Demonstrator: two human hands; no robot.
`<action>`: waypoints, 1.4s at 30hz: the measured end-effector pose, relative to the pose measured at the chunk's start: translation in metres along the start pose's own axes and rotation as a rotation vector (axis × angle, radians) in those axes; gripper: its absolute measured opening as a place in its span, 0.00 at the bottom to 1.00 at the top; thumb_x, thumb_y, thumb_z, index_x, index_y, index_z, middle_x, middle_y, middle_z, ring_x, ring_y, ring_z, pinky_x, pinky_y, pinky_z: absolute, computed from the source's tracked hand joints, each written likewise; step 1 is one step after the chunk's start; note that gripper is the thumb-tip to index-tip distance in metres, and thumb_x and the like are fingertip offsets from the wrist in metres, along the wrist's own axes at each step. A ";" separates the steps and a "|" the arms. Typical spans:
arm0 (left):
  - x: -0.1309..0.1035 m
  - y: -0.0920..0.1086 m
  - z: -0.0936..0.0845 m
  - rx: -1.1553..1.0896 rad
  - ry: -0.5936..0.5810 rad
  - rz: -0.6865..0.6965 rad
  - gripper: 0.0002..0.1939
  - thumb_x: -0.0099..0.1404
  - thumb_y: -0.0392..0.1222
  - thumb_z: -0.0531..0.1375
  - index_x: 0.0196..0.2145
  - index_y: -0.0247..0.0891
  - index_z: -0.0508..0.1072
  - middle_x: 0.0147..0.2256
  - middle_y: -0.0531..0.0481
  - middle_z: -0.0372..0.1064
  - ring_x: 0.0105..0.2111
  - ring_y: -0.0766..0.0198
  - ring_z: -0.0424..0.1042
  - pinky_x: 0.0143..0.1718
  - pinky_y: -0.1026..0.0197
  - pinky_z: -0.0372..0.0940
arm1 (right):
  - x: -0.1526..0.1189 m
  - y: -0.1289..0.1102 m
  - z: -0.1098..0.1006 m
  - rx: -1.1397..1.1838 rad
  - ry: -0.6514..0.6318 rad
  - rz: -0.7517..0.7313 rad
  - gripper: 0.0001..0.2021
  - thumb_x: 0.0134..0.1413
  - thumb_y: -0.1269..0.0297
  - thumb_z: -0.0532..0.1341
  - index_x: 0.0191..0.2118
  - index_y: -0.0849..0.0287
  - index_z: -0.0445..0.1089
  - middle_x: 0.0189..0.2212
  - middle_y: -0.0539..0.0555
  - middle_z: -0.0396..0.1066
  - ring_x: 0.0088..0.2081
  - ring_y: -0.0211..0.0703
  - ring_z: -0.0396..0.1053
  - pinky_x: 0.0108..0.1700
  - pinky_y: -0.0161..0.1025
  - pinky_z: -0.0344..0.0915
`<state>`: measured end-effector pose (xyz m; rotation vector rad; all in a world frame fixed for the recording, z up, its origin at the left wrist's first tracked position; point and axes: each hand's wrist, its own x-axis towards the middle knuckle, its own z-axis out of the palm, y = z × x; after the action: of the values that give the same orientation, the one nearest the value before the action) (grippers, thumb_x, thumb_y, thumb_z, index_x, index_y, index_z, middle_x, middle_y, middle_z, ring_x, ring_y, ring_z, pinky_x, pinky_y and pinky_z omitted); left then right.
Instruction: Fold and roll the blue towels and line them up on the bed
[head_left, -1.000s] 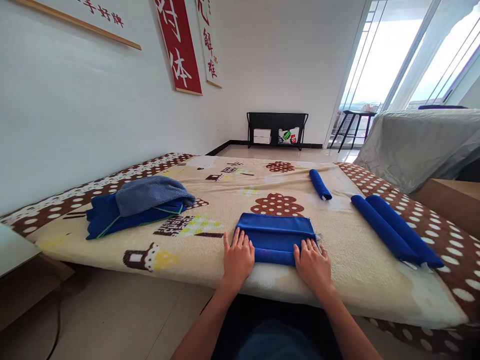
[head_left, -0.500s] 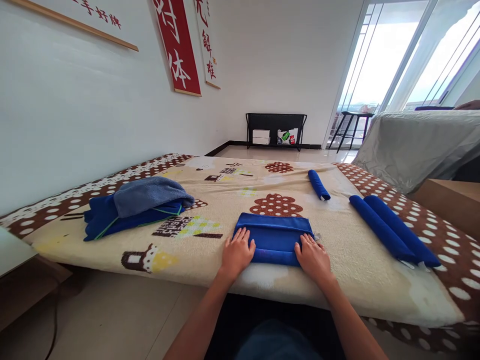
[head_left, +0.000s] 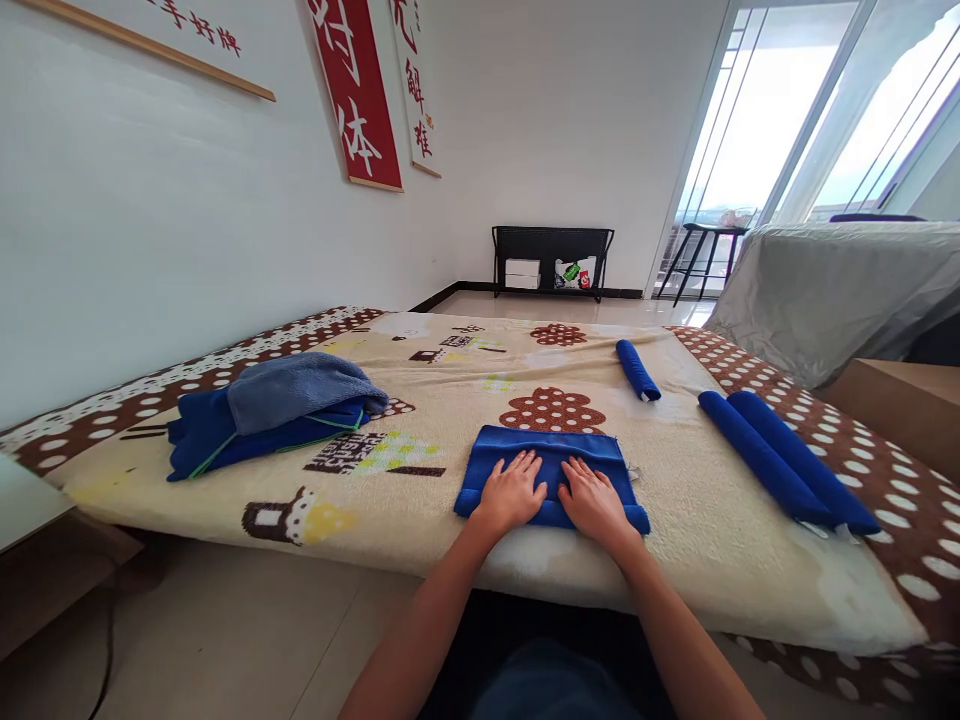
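1. Clock directions take the blue cloth (head_left: 551, 458) as the dial's centre, with 12 o'clock pointing away from the person. The cloth lies on a cream patterned blanket (head_left: 720, 545), close to the bed's near edge; its near side, at 6 o'clock, is rolled into a thin tube, and a raised fold runs along its 12 o'clock side.

2. The left hand (head_left: 513, 492) rests flat on the cloth, fingers spread and pointing towards 1 o'clock – grasping nothing.

3. The right hand (head_left: 598, 500) mirrors it, palm down on the cloth, unclenched, fingers towards 11 o'clock. The two thumbs are near each other but apart, with blue fabric between them.

4. At 1 o'clock, farther up the blanket, a single blue roll (head_left: 638, 370) lies alone, a pale tag at its near end.

5. At 3 o'clock, two longer-looking blue rolls (head_left: 772, 465) lie side by side, touching, with pale tags at their near ends.

6. At 10 o'clock sits a loose heap: a grey-blue towel (head_left: 304, 388) over blue fabric (head_left: 201, 430) edged in green.

7. Beyond the bed, at 12 o'clock – a black rack (head_left: 553, 243) against the wall, holding a white box (head_left: 523, 272).
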<state>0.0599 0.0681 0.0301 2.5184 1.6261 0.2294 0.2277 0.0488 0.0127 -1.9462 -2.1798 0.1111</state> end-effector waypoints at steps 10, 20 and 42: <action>-0.026 -0.044 -0.002 0.049 0.377 -0.157 0.21 0.72 0.42 0.48 0.56 0.34 0.71 0.60 0.37 0.66 0.62 0.51 0.62 0.65 0.38 0.49 | -0.019 0.065 -0.003 -0.069 0.172 0.210 0.26 0.65 0.59 0.47 0.61 0.71 0.64 0.62 0.69 0.60 0.66 0.55 0.55 0.64 0.53 0.50; -0.105 -0.059 0.014 0.089 0.478 0.330 0.28 0.64 0.28 0.51 0.60 0.40 0.65 0.55 0.44 0.68 0.56 0.54 0.66 0.59 0.49 0.60 | -0.095 0.084 0.028 0.050 0.603 -0.278 0.18 0.61 0.68 0.55 0.55 0.55 0.69 0.53 0.53 0.72 0.55 0.44 0.67 0.59 0.45 0.55; -0.089 -0.033 -0.004 0.171 0.368 0.163 0.14 0.59 0.26 0.52 0.38 0.37 0.71 0.34 0.45 0.71 0.37 0.53 0.69 0.48 0.48 0.62 | -0.084 0.063 -0.011 0.113 0.330 -0.104 0.11 0.56 0.71 0.51 0.35 0.55 0.70 0.32 0.52 0.74 0.40 0.45 0.69 0.55 0.47 0.55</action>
<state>-0.0063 0.0005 0.0232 2.8784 1.6170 0.6303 0.2998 -0.0277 0.0015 -1.6521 -2.0051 -0.0958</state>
